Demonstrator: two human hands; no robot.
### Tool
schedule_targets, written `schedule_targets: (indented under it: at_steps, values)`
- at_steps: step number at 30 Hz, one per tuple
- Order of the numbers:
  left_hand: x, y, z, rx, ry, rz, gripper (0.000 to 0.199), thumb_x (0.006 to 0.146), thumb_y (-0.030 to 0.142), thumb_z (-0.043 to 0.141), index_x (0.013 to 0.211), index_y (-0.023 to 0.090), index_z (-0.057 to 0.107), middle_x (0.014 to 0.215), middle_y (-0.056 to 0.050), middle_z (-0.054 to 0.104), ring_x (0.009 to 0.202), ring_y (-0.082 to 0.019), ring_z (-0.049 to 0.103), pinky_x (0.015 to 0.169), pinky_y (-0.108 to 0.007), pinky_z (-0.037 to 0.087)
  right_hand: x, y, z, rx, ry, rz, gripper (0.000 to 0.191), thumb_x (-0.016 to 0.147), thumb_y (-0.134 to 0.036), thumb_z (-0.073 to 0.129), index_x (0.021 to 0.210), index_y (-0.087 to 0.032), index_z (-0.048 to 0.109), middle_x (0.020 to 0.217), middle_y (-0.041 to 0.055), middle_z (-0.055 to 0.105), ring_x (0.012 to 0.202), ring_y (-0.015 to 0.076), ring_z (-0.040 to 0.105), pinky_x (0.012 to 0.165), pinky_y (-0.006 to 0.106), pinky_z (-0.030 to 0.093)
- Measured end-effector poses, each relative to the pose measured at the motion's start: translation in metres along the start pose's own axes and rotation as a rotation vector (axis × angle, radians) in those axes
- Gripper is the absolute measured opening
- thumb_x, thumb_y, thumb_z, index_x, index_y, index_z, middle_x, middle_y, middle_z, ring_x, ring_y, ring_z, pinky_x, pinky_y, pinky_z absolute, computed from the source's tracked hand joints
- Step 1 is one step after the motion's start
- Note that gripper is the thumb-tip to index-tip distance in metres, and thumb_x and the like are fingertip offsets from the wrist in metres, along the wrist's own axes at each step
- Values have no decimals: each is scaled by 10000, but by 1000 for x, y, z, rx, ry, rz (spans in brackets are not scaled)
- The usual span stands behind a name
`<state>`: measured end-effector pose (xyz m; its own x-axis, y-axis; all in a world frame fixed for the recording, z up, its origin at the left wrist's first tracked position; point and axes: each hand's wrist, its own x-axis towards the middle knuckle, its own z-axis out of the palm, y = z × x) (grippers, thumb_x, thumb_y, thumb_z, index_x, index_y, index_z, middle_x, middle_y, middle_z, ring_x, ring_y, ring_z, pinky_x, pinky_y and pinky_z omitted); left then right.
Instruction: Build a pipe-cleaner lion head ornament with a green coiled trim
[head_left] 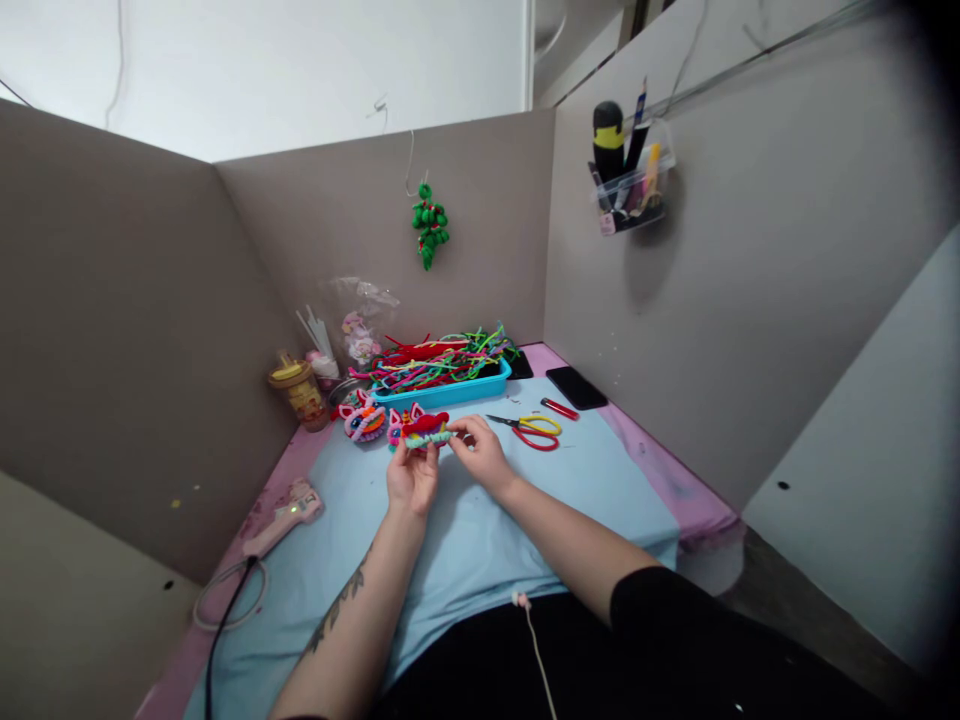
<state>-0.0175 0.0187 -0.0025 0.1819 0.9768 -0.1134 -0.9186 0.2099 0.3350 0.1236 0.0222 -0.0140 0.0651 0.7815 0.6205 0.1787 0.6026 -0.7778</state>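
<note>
My left hand (412,480) is closed around the underside of a colourful pipe-cleaner animal head (394,428), pink and red with a blue eye and pointed ears. A pale green fuzzy strip (427,440) runs along its near side. At the strip's right end my right hand (480,450) pinches with thumb and fingers; the exact contact is partly hidden by the fingertips. Just left of my hands, a similar finished-looking pipe-cleaner head (363,420) in pink, orange and purple rests on the blue cloth (577,510).
Scissors (534,430) with yellow and red handles lie right of my hands, near a red cutter (559,408) and a black phone (576,388). Behind stands a blue tray (450,392) of pipe cleaners. A corded glue gun (285,518) and lidded cup (300,392) are at left.
</note>
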Motion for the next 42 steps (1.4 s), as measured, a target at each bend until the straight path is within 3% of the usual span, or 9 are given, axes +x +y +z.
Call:
schedule_targets:
  at_steps: [13, 25, 31, 42]
  values:
    - [0, -1, 0, -5, -2, -4, 361, 954, 292, 317, 1210, 229, 563, 873, -71, 689, 858, -154, 651, 659, -226, 575, 4, 1, -3, -192, -5, -99, 84, 795, -138, 475, 756, -190, 528, 776, 29, 513, 741, 157, 513, 637, 267, 448]
    - [-3, 2, 2, -26, -13, -75, 405, 955, 343, 294, 1243, 177, 526, 919, -114, 681, 898, -176, 642, 630, -205, 576, 5, 8, -3, -64, -83, -22, 56, 818, -200, 504, 802, -199, 558, 823, 21, 538, 756, 145, 539, 609, 240, 453]
    - [-2, 4, 2, -11, -26, -76, 368, 955, 322, 305, 1182, 197, 565, 958, -103, 667, 878, -164, 647, 608, -206, 586, 4, 5, -5, -98, -110, -141, 153, 792, -118, 497, 894, -208, 566, 911, 43, 556, 797, 157, 549, 698, 286, 480]
    - [-6, 2, 7, -20, -17, -101, 406, 958, 333, 290, 1244, 155, 517, 910, -118, 676, 870, -174, 652, 573, -167, 574, 1, 1, -7, -256, -41, -306, 158, 814, -125, 457, 871, -212, 575, 854, 64, 588, 874, 198, 545, 802, 357, 468]
